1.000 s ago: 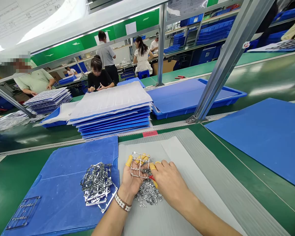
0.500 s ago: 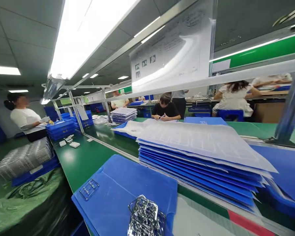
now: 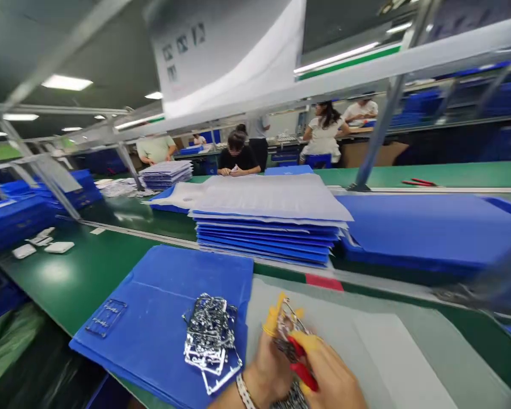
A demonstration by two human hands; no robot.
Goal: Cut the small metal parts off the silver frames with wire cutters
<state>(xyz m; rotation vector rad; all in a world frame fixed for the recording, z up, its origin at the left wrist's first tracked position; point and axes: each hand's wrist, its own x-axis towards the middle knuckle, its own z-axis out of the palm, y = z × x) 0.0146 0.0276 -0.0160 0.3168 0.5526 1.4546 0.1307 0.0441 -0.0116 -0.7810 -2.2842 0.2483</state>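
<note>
The left hand (image 3: pixel 269 363) gripped a small metal frame (image 3: pixel 287 321) upright between its yellow-capped fingers (image 3: pixel 271 321), low in the blurred view over the grey mat (image 3: pixel 366 341). The right hand (image 3: pixel 332 378) closed round red-handled pliers (image 3: pixel 300 369), their tip at the frame. Just left, a heap of frames (image 3: pixel 208 335) lay on a blue sheet (image 3: pixel 166 301), with one flat frame (image 3: pixel 106 317) near its far corner. Beyond stood stacked blue sheets (image 3: pixel 268 241).
</note>
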